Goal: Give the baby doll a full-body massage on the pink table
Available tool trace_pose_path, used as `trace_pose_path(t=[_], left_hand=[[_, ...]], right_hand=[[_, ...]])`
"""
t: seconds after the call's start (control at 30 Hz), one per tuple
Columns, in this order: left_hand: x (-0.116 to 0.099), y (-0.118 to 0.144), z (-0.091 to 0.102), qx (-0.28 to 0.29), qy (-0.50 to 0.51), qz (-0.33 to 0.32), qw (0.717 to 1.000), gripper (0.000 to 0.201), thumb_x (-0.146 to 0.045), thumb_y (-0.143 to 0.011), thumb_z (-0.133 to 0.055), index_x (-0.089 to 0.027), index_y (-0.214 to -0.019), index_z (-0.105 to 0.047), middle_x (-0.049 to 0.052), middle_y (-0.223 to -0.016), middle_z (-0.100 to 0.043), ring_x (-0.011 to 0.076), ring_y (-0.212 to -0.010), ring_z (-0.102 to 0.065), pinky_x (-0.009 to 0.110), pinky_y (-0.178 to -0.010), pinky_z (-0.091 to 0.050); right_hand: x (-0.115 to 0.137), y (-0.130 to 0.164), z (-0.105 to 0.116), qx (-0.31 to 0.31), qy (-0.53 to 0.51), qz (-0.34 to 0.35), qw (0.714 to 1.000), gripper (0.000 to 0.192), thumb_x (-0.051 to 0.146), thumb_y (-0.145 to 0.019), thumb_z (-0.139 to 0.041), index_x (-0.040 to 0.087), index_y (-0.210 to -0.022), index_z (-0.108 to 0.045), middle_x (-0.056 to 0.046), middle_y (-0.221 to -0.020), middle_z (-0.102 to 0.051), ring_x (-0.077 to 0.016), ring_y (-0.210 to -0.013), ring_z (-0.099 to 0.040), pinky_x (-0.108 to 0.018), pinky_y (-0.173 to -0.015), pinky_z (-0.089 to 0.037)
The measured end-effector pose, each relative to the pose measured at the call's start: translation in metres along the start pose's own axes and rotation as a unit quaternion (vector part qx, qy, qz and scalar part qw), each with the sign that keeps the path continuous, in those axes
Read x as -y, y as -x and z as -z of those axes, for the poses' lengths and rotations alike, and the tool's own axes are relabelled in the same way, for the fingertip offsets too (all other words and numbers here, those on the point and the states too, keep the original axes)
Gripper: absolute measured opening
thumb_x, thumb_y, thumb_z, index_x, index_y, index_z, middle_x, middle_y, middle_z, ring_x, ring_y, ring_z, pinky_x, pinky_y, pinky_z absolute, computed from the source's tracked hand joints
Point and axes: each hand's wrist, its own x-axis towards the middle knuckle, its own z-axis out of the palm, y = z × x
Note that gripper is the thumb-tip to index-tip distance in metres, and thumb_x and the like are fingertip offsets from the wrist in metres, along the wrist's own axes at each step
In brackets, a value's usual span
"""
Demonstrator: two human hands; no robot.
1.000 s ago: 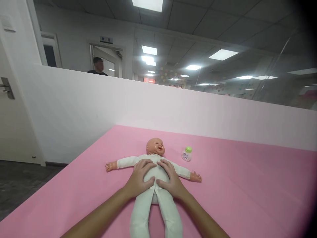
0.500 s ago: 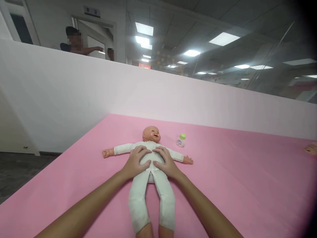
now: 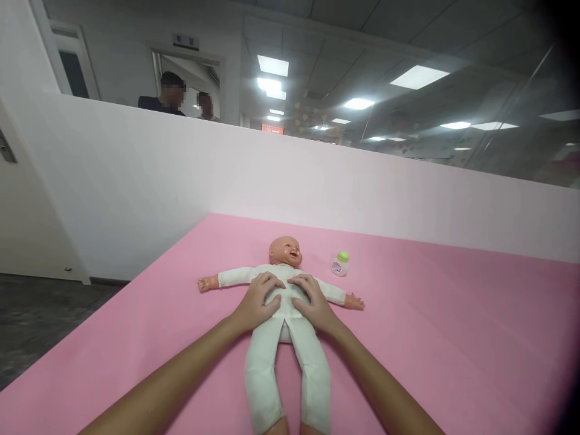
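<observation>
Pink soft mat (image 3: 453, 338) covers the whole top where the things lie. A plastic baby doll in a white cloth suit (image 3: 284, 338) lies on its back near the middle of the pink mat, closer to the far edge than to the near one. Its bare round head points to the far edge and its legs point to the near edge. Its two arms are spread out wide to the sides, flat on the mat.

The left hand (image 3: 257, 300) rests on the doll's tummy and chest, on the left side. The right hand (image 3: 312, 299) rests on the other side of the tummy. Both hands are open, with fingers spread and bent a little, pressing down on the white suit. The fingertips of the two hands are very close together over the middle of the doll. Neither hand closes around anything. Both arms reach in from the near edge of the mat.

A small clear bottle with a green cap (image 3: 340, 264) stands upright on the mat, just to the right of the doll's head. It is not touching the doll.

Behind the far edge of the mat is a long white wall panel (image 3: 272, 181). Two people (image 3: 181, 99) stand behind it, by a doorway.
</observation>
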Motion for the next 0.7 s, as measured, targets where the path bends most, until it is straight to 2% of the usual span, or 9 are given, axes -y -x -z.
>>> trace_pose_path(t=[0.1, 0.2, 0.27, 0.33, 0.4, 0.5, 0.57, 0.63, 0.7], left_hand=[[0.0, 0.001, 0.0, -0.003, -0.008, -0.002, 1.0, 0.028, -0.026, -0.091, -0.06, -0.026, -0.118, -0.066, 0.006, -0.116, -0.062, 0.0259, -0.115, -0.058, 0.046, -0.106, -0.045], [0.005, 0.003, -0.003, 0.011, -0.028, -0.011, 1.0, 0.046, -0.034, -0.09, -0.066, -0.029, -0.136, -0.06, 0.009, -0.14, -0.054, 0.0311, -0.135, -0.047, 0.052, -0.116, -0.037], [0.009, 0.005, -0.005, 0.021, -0.044, -0.007, 0.999, 0.058, -0.039, -0.091, -0.066, -0.03, -0.146, -0.051, 0.01, -0.154, -0.044, 0.0351, -0.147, -0.034, 0.057, -0.121, -0.028], [0.011, 0.005, -0.006, 0.028, -0.053, 0.001, 0.998, 0.062, -0.041, -0.092, -0.065, -0.029, -0.15, -0.048, 0.011, -0.159, -0.039, 0.0364, -0.15, -0.028, 0.059, -0.123, -0.024], [0.008, 0.005, -0.005, 0.027, -0.049, 0.007, 0.998, 0.058, -0.039, -0.093, -0.064, -0.028, -0.148, -0.051, 0.012, -0.154, -0.044, 0.0347, -0.146, -0.035, 0.057, -0.121, -0.028], [0.0, 0.003, -0.001, 0.015, -0.034, 0.014, 0.999, 0.041, -0.036, -0.093, -0.063, -0.028, -0.133, -0.061, 0.01, -0.134, -0.056, 0.0296, -0.13, -0.051, 0.051, -0.113, -0.039], [-0.004, 0.003, 0.001, 0.008, -0.03, 0.019, 0.999, 0.032, -0.034, -0.093, -0.061, -0.027, -0.124, -0.064, 0.008, -0.121, -0.059, 0.0274, -0.12, -0.055, 0.049, -0.107, -0.043], [-0.004, 0.003, 0.001, 0.0, -0.029, 0.018, 0.999, 0.029, -0.034, -0.094, -0.06, -0.027, -0.121, -0.065, 0.007, -0.116, -0.06, 0.0266, -0.116, -0.056, 0.048, -0.104, -0.045], [-0.001, 0.004, -0.001, -0.008, -0.035, 0.011, 0.999, 0.032, -0.033, -0.093, -0.06, -0.027, -0.125, -0.064, 0.008, -0.122, -0.059, 0.0271, -0.119, -0.055, 0.048, -0.107, -0.043]], right_hand=[[0.0, 0.002, 0.001, 0.029, 0.006, -0.034, 0.999, 0.063, 0.042, -0.086, -0.07, 0.032, -0.146, -0.051, -0.008, -0.153, -0.041, -0.0283, -0.15, -0.034, -0.051, -0.126, -0.026], [-0.003, 0.005, 0.002, 0.073, 0.017, -0.066, 0.995, 0.09, 0.055, -0.08, -0.077, 0.036, -0.157, -0.035, -0.006, -0.169, -0.019, -0.0301, -0.158, -0.016, -0.053, -0.129, -0.018], [-0.005, 0.006, 0.002, 0.079, 0.022, -0.071, 0.994, 0.094, 0.057, -0.079, -0.078, 0.036, -0.159, -0.032, -0.005, -0.171, -0.016, -0.0305, -0.159, -0.013, -0.054, -0.129, -0.016], [-0.005, 0.006, 0.001, 0.068, 0.023, -0.068, 0.995, 0.09, 0.057, -0.08, -0.078, 0.036, -0.157, -0.036, -0.006, -0.169, -0.022, -0.0308, -0.158, -0.017, -0.055, -0.129, -0.017], [-0.003, 0.004, 0.0, 0.049, 0.022, -0.059, 0.997, 0.078, 0.052, -0.082, -0.077, 0.035, -0.152, -0.046, -0.007, -0.163, -0.033, -0.0307, -0.154, -0.027, -0.054, -0.127, -0.023], [0.002, 0.001, -0.002, 0.015, 0.019, -0.033, 0.999, 0.054, 0.04, -0.082, -0.075, 0.031, -0.134, -0.062, -0.007, -0.144, -0.052, -0.0295, -0.142, -0.044, -0.051, -0.122, -0.033], [0.005, 0.0, -0.002, 0.0, 0.018, -0.016, 1.0, 0.043, 0.034, -0.082, -0.073, 0.03, -0.125, -0.066, -0.007, -0.134, -0.057, -0.0287, -0.135, -0.051, -0.05, -0.119, -0.038], [0.005, 0.001, -0.002, -0.006, 0.02, -0.005, 1.0, 0.041, 0.033, -0.083, -0.071, 0.029, -0.124, -0.066, -0.007, -0.133, -0.058, -0.0286, -0.134, -0.051, -0.05, -0.118, -0.039], [0.003, 0.002, -0.002, -0.001, 0.026, -0.008, 1.0, 0.052, 0.039, -0.084, -0.073, 0.031, -0.134, -0.061, -0.008, -0.143, -0.053, -0.0299, -0.141, -0.046, -0.052, -0.12, -0.036]])
